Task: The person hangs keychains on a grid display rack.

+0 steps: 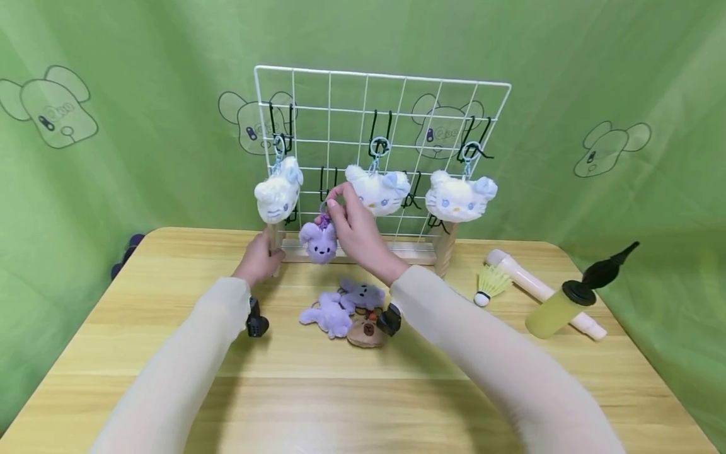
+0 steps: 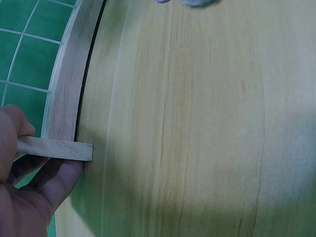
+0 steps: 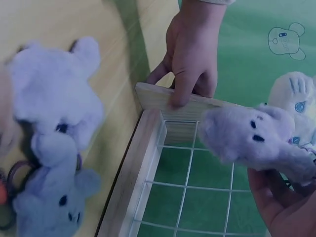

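My left hand (image 1: 258, 257) grips the wooden foot (image 2: 61, 148) at the left end of a white wire grid rack (image 1: 382, 77), thumb on one side and fingers on the other. In front of the grid, my right hand (image 1: 361, 234) pinches the ring at the top of a purple bunny plush keychain (image 1: 321, 247), which hangs below the fingers near a lower black hook (image 1: 323, 183). White cat-head plush keychains hang from upper hooks: one at the left (image 1: 276, 195), one in the middle (image 1: 391, 192), partly behind my right hand, and one at the right (image 1: 458, 200).
On the table (image 1: 187, 353) between my forearms lie a light purple plush (image 1: 331, 315), a greyish purple plush (image 1: 365, 295) and a brown plush (image 1: 365, 335). To the right are a yellow shuttlecock (image 1: 492, 282), a pale tube (image 1: 527, 280) and a yellow bottle with black top (image 1: 556, 310).
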Demonstrator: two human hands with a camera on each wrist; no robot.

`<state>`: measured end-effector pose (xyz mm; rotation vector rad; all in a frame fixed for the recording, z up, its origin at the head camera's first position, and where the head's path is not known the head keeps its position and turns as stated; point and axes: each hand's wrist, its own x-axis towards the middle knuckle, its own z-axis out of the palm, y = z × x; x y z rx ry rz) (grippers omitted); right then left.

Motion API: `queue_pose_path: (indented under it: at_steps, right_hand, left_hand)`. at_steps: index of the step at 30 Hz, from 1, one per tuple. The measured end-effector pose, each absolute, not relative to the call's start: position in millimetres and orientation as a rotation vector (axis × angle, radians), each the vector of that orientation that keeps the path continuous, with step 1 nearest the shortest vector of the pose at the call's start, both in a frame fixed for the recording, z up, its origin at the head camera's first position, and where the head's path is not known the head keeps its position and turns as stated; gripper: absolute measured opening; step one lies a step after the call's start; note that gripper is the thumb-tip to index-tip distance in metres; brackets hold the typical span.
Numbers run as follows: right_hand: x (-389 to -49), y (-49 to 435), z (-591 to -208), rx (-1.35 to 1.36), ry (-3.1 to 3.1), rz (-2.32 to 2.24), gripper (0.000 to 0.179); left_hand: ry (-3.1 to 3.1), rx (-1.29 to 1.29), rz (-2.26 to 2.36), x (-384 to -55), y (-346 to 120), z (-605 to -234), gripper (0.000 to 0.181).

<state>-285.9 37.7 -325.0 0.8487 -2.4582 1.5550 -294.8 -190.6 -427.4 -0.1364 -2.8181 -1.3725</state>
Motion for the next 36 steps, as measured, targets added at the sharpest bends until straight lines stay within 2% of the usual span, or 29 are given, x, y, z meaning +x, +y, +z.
queue_pose_path:
  at_steps: [22,36]
  right_hand:
    - [-311.9,18.5,-333.1,0.674,-2.568,1.273,0.020]
    - [-308.5,17.4,-335.8,0.598,-2.685,1.183,0.023]
  left_hand:
    - [-2.816,-0.139,-1.375,-295.8,-191.7,-428.7,0.062]
    - [-2.818,-0.126,-1.388,-293.9,-191.8,-427.1,0.061]
